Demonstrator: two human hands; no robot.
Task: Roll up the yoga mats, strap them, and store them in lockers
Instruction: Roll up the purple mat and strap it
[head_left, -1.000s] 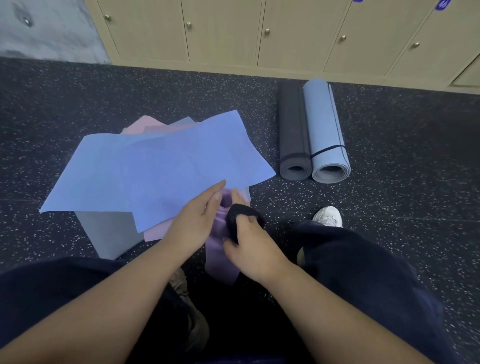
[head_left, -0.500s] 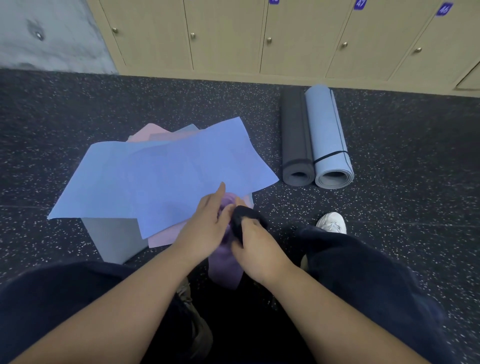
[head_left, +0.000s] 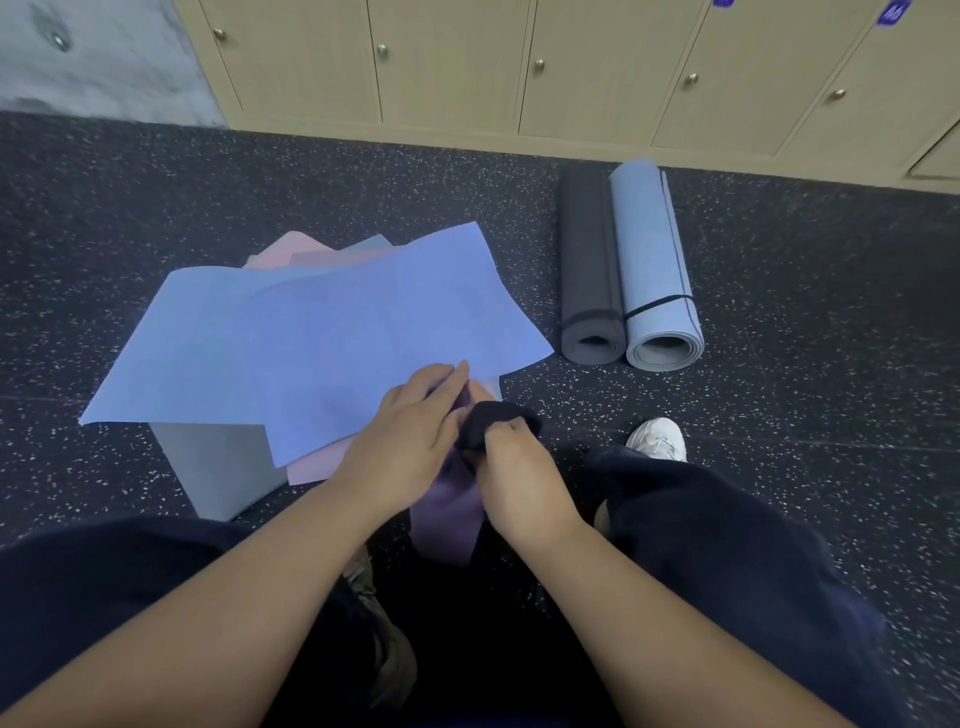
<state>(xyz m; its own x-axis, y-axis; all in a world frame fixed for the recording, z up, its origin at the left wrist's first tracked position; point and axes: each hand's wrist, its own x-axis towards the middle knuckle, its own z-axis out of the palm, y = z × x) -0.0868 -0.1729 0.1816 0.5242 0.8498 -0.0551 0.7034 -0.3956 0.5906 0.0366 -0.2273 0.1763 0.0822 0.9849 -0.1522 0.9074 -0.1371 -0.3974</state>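
Head view: I count two rolled mats (head_left: 631, 270) lying side by side below the lockers (head_left: 597, 67), not stored; only the pale one shows a strap. Left of them, flat mats (head_left: 311, 343) await rolling. My right hand (head_left: 514, 473) pinches a dark bundle (head_left: 493, 421), left hand (head_left: 410, 447) grips purple mat (head_left: 447, 514). Open floor surrounds the rolls.

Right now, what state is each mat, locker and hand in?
Grey mat: rolled.
Light blue mat: rolled, strapped.
Blue mat: unrolled, atop pile.
Purple mat: held in both hands.
Lockers: shut.
Left hand: on purple mat.
Right hand: grip on dark strap.
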